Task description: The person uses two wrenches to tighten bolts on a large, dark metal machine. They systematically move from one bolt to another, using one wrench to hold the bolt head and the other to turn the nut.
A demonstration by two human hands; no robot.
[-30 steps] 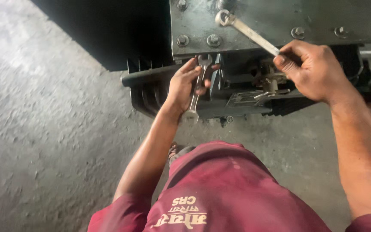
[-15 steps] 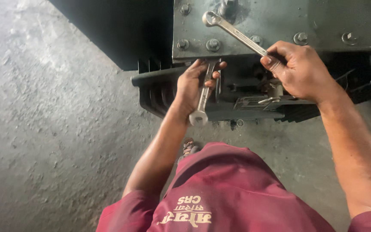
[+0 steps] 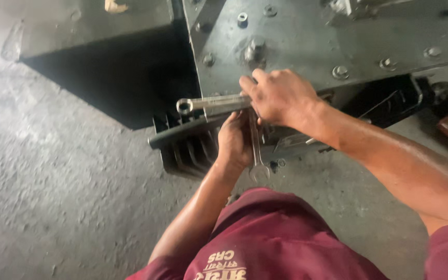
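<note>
My right hand (image 3: 281,97) grips a long silver ring spanner (image 3: 208,103) that points left, its ring end free in the air beside the machine. Below it my left hand (image 3: 236,141) holds a second spanner (image 3: 256,155) upright, its open jaw hanging down. Both hands are at the lower edge of a dark bolted steel plate (image 3: 307,46), just above a black finned housing (image 3: 187,145). A large bolt (image 3: 254,49) stands on the plate above my right hand.
Rough grey concrete floor (image 3: 63,197) spreads to the left and below. A dark shadowed gap (image 3: 125,78) lies under a grey slab at top left. My knee in maroon cloth (image 3: 276,238) fills the bottom centre. More bolts dot the plate.
My right hand has swung its spanner down off the upper bolt and to the left, so it now lies level. The view has moved closer. My left hand stays on its spanner.
</note>
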